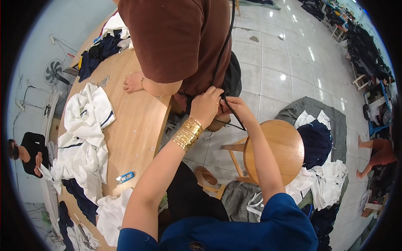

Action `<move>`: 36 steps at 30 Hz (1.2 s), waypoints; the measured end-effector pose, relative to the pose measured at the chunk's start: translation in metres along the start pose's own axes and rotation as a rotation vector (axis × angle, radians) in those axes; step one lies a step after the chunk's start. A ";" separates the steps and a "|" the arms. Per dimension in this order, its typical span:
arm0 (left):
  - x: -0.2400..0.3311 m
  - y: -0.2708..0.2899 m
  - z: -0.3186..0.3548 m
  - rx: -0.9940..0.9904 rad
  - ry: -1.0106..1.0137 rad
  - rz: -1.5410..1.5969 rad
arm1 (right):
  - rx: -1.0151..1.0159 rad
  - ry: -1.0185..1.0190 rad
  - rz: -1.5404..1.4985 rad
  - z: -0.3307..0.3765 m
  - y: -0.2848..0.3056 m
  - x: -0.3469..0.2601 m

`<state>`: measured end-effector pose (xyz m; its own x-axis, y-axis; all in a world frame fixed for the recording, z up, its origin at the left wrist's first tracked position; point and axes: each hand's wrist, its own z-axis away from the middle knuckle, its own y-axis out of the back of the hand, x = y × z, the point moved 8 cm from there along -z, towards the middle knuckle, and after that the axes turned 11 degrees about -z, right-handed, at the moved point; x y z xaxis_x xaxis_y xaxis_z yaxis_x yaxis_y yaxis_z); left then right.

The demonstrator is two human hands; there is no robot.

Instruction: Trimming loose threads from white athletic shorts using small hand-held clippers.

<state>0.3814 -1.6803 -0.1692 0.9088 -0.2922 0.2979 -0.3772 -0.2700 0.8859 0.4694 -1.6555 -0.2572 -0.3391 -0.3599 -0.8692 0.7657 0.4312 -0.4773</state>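
Note:
Both my hands meet at the waist of a person in a brown shirt (171,42), who stands beside the table. My left hand (205,106), below a stack of gold bangles (187,134), has its fingers pinched together; what lies inside them is hidden. Close against it, my right hand (235,109) has its fingers closed around a black cable (225,46). That cable runs up along the person's back to the top edge, and a loop hangs below my fingers. Black fabric (233,77) shows beside the waist. The person's own hand (133,82) rests flat on the table.
White garments (86,125) and blue thread snips (125,177) lie on the wooden table (130,125). A round wooden stool (274,150) stands under my right forearm. Garments (314,142) lie on a grey sheet (307,106) on the floor. Another person (31,152) is at far left.

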 end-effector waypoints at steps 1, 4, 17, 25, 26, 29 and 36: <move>0.001 0.004 -0.004 0.010 -0.005 -0.104 | -0.003 0.003 -0.002 0.000 0.000 0.002; -0.001 0.002 -0.012 -0.067 0.082 -0.070 | -0.110 0.028 -0.173 0.012 0.001 -0.002; 0.013 -0.037 -0.028 -0.171 -0.071 -0.391 | 0.153 -0.056 -0.274 0.024 0.002 0.044; -0.007 0.034 0.008 -0.069 -0.010 0.034 | 0.122 0.047 -0.026 -0.011 -0.030 0.047; -0.011 0.040 0.018 -0.066 -0.006 0.029 | 0.074 -0.085 -0.067 -0.009 -0.044 0.055; -0.022 0.053 0.048 -0.114 0.072 0.177 | -0.008 -0.219 -0.033 -0.013 -0.044 0.059; -0.054 0.100 0.182 -0.325 0.312 0.111 | 0.173 -0.081 0.302 0.037 0.036 0.045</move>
<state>0.2619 -1.8582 -0.1612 0.8952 0.0006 0.4456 -0.4448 0.0631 0.8934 0.5022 -1.6869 -0.3087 -0.0445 -0.3053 -0.9512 0.9083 0.3840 -0.1658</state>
